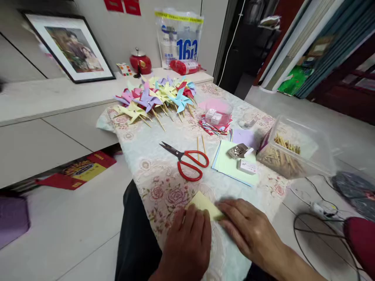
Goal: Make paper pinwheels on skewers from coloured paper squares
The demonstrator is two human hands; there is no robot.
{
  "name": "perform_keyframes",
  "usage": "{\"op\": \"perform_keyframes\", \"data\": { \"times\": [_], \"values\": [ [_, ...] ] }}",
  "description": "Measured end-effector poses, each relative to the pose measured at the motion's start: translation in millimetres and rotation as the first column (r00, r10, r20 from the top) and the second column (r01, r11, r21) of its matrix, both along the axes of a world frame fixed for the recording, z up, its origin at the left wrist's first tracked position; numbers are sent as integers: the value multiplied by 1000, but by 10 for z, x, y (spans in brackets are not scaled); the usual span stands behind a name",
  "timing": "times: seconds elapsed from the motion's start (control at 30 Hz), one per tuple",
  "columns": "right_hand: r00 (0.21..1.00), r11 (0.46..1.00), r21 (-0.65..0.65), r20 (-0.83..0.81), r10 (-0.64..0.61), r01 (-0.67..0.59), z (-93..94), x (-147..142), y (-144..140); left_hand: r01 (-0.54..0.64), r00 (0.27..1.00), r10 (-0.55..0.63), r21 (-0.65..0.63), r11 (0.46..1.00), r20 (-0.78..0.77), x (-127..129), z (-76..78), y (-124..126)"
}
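Here, both hands flat on yellow paper at near edge of flowery table. Left hand presses its near side, fingers spread, gripping nothing. Right hand pins right corner, fingertips down. Red scissors lie just beyond, open. Pinwheels piled at far end.

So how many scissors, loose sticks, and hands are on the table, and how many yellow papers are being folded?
Scissors: 1
Loose sticks beside the scissors: 2
Yellow paper under the fingers: 1
Hands: 2, the left hand and the right hand
Total: 6
The pinwheels are piled too thickly to count.
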State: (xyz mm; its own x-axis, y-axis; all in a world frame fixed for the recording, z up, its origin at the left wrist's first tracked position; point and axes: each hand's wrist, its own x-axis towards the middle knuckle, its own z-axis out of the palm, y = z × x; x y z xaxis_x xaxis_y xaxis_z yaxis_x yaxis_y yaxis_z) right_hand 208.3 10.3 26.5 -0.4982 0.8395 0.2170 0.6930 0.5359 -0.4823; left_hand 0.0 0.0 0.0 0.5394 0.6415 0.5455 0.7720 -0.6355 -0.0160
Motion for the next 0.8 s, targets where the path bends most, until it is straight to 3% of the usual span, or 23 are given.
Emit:
{"op": "perform_keyframes", "data": {
  "times": [0.17,0.33,0.47,0.57,0.7,0.8],
  "values": [
    [982,989,-145,-182,-57,31,54,42,51,84,996,-83,42,996,-33,-79,10,110],
    [969,980,-195,-247,-19,-31,46,70,58,126,986,-130,42,991,101,-243,66,175],
    [980,994,-100,-199,12,-33,-38,33,77,124,944,-108,-30,992,312,-352,93,172],
    [965,1000,-5,-262,6,-8,-59,-54,115,203,890,-166,-44,978,424,-381,106,179],
    [943,986,160,-320,86,-35,-29,-163,146,330,849,-291,-11,944,441,-376,79,212],
    [965,946,320,-227,131,-53,-34,-198,126,300,866,-249,-54,952,433,-348,6,217]
  ]
}}
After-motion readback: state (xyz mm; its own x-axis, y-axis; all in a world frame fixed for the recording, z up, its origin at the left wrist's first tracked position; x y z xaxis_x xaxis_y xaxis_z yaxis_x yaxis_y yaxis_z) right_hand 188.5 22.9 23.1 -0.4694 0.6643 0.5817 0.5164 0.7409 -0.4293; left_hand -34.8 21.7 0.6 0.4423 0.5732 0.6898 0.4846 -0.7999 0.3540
